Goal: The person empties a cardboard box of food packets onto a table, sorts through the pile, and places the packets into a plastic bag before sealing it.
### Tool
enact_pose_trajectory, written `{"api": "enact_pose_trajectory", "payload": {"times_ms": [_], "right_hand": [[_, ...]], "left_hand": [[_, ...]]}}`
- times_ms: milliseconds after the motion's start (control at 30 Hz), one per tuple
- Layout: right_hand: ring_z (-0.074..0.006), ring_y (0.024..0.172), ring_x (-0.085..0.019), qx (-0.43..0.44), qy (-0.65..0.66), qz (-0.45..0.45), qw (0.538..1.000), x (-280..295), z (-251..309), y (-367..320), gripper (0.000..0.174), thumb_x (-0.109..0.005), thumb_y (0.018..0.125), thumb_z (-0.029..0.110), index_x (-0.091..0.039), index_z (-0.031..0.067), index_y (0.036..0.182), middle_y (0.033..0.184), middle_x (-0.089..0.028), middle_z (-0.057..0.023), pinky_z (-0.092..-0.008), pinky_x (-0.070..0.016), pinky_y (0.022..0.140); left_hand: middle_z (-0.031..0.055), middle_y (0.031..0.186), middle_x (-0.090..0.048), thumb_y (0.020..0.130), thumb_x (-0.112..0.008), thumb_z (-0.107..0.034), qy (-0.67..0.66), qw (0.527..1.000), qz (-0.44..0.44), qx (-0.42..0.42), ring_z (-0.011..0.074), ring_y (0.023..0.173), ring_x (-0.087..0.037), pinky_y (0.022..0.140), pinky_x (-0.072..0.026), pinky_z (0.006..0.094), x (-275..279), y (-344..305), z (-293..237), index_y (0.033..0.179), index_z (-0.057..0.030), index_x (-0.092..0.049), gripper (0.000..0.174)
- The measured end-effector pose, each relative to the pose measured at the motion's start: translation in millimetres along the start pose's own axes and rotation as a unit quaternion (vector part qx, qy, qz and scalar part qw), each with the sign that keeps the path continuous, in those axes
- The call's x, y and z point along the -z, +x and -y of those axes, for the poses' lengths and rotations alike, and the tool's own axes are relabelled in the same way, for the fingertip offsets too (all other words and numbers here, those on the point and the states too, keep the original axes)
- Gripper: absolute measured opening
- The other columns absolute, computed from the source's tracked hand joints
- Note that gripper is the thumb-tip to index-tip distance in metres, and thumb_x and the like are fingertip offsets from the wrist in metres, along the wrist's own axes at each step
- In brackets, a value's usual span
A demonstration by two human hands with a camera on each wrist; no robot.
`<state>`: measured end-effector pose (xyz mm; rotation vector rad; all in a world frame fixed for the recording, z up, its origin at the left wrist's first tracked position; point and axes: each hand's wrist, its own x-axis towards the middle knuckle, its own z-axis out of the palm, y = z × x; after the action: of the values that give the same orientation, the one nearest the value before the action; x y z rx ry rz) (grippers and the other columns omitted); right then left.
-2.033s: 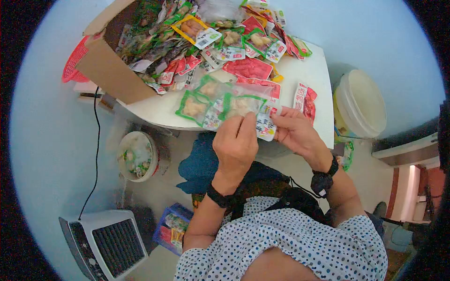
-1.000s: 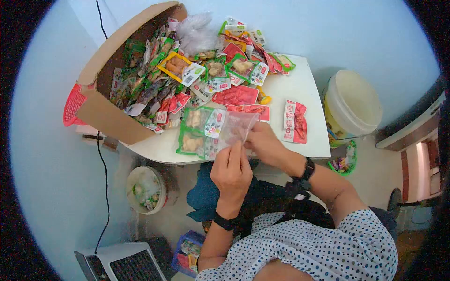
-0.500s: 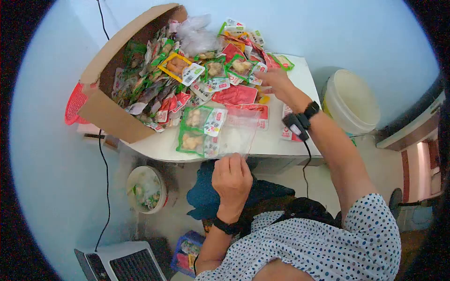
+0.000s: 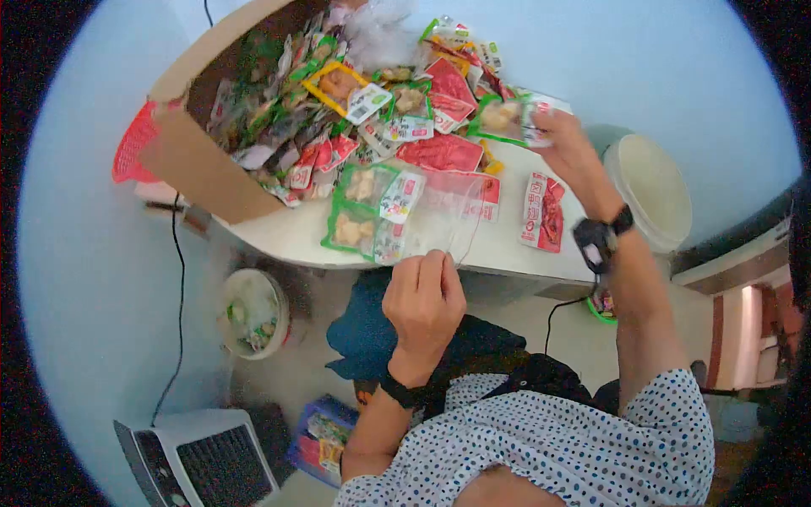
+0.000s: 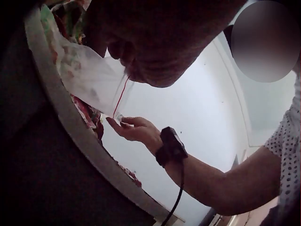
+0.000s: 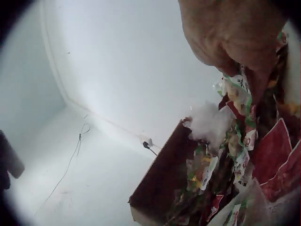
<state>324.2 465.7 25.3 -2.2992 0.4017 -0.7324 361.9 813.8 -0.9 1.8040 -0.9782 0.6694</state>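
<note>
Near the table's front edge, the left hand [image 4: 425,300] pinches the rim of a clear plastic bag [image 4: 443,221]. Inside the bag lie green-edged packets [image 4: 359,228] of pale food. At the right of the heap, the right hand [image 4: 568,150] grips the white end of another green-edged packet [image 4: 500,118], held above the table. The left wrist view shows the left hand [image 5: 141,52] on the clear bag [image 5: 91,75], whose rim has a red line. In the right wrist view, the right hand [image 6: 235,35] partly hides its packet [image 6: 236,92].
An open cardboard box [image 4: 203,156] of packets lies at the back left, more packets [image 4: 443,152] beside it. A red packet [image 4: 543,213] lies at the table's right. Buckets [image 4: 650,194] stand on either side; a heater-like appliance [image 4: 211,460] and blue crate [image 4: 325,439] are below.
The right hand let go of the bag, reached to the heap and picked up a green-edged packet, now drawn rightward. The left hand still pinches the bag, which lies on the table.
</note>
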Motion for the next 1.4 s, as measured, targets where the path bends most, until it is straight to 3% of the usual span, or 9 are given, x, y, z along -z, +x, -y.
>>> {"api": "enact_pose_trajectory", "payload": {"times_ms": [67, 100, 200, 400, 567, 833, 1133, 1333, 1400], "right_hand": [[-0.0199, 0.1, -0.063, 0.007, 0.003, -0.013, 1.0, 17, 92, -53, 0.026, -0.061, 0.087, 0.006, -0.059, -0.0014, 0.112, 0.107, -0.065, -0.0104, -0.0348, -0.052, 0.087], [-0.0207, 0.099, -0.064, -0.047, 0.128, -0.009, 0.991, 20, 107, -66, 0.026, -0.062, 0.087, 0.006, -0.059, -0.0018, 0.112, 0.107, -0.065, -0.0105, -0.0347, -0.0525, 0.086], [-0.0205, 0.1, -0.064, -0.235, 0.45, 0.013, 0.862, 28, 104, -88, 0.026, -0.058, 0.09, 0.002, -0.056, -0.0033, 0.116, 0.11, -0.065, -0.0112, -0.0342, -0.0535, 0.089], [-0.0227, 0.104, -0.064, -0.305, 0.492, 0.064, 0.813, -13, 150, -140, 0.034, -0.056, 0.09, -0.002, -0.05, -0.0028, 0.123, 0.118, -0.063, -0.014, -0.0377, -0.0529, 0.094], [-0.0248, 0.11, -0.061, -0.299, 0.584, 0.038, 0.754, -60, 151, -138, 0.039, -0.055, 0.09, -0.003, -0.044, -0.0027, 0.128, 0.121, -0.06, -0.0151, -0.0399, -0.0508, 0.097], [-0.023, 0.111, -0.059, -0.272, 0.628, 0.023, 0.729, -92, 159, -116, 0.035, -0.05, 0.093, -0.002, -0.046, 0.0001, 0.127, 0.123, -0.058, -0.0119, -0.0383, -0.0469, 0.101], [-0.019, 0.106, -0.06, -0.23, 0.73, 0.18, 0.618, -136, 155, -99, 0.033, -0.053, 0.093, 0.005, -0.051, 0.0022, 0.126, 0.12, -0.06, -0.0092, -0.0343, -0.0488, 0.095], [-0.013, 0.094, -0.061, -0.261, 0.504, 0.173, 0.805, -145, 162, -86, 0.032, -0.063, 0.09, 0.017, -0.059, 0.0023, 0.119, 0.114, -0.064, -0.0066, -0.0293, -0.0502, 0.081], [-0.0198, 0.097, -0.061, -0.172, 0.25, 0.168, 0.938, -133, 167, -75, 0.029, -0.061, 0.092, 0.025, -0.064, 0.0017, 0.108, 0.109, -0.065, -0.0104, -0.036, -0.0505, 0.083]], "left_hand": [[0.0085, 0.071, -0.054, 0.076, -0.069, 0.0, -0.004, 1.0, -0.011, -0.006, 0.0266, 0.062, -0.055, 0.054, -0.0461, 0.0363, -2, 4, 4, 0.085, -0.0042, -0.061, 0.012], [0.0077, 0.069, -0.052, 0.076, -0.07, 0.0, -0.005, 1.0, -0.019, -0.009, 0.0254, 0.061, -0.054, 0.052, -0.0452, 0.0353, -2, 3, 6, 0.085, -0.0043, -0.062, 0.013], [0.0078, 0.068, -0.052, 0.075, -0.07, 0.0, -0.026, 0.999, -0.028, 0.011, 0.0253, 0.061, -0.054, 0.052, -0.0451, 0.0355, -3, 4, 8, 0.084, -0.0042, -0.061, 0.013], [0.008, 0.068, -0.052, 0.076, -0.07, 0.0, -0.034, 0.998, -0.049, 0.007, 0.0253, 0.06, -0.054, 0.051, -0.0452, 0.0356, -4, 4, 5, 0.084, -0.0039, -0.061, 0.013], [0.008, 0.069, -0.053, 0.076, -0.07, -0.002, -0.012, 0.998, -0.054, -0.009, 0.0254, 0.061, -0.056, 0.052, -0.0464, 0.0352, -2, 4, 4, 0.085, -0.0038, -0.062, 0.012], [0.012, 0.074, -0.06, 0.077, -0.07, -0.002, 0.002, 1.0, -0.014, 0.017, 0.03, 0.066, -0.06, 0.057, -0.0493, 0.039, 6, 3, 1, 0.089, -0.0027, -0.063, 0.014], [0.0129, 0.075, -0.06, 0.079, -0.067, -0.004, -0.025, 0.999, -0.025, 0.017, 0.0313, 0.067, -0.06, 0.057, -0.0497, 0.0395, 3, 5, 1, 0.089, -0.0025, -0.063, 0.01], [0.0127, 0.078, -0.061, 0.079, -0.067, -0.004, -0.022, 1.0, 0.001, 0.014, 0.0312, 0.068, -0.061, 0.059, -0.0507, 0.039, 8, 7, 2, 0.089, -0.0032, -0.063, 0.011], [0.0125, 0.078, -0.062, 0.079, -0.067, -0.004, -0.023, 1.0, -0.011, 0.013, 0.031, 0.068, -0.062, 0.059, -0.0511, 0.0387, 9, 8, 4, 0.089, -0.0034, -0.064, 0.011]]}}
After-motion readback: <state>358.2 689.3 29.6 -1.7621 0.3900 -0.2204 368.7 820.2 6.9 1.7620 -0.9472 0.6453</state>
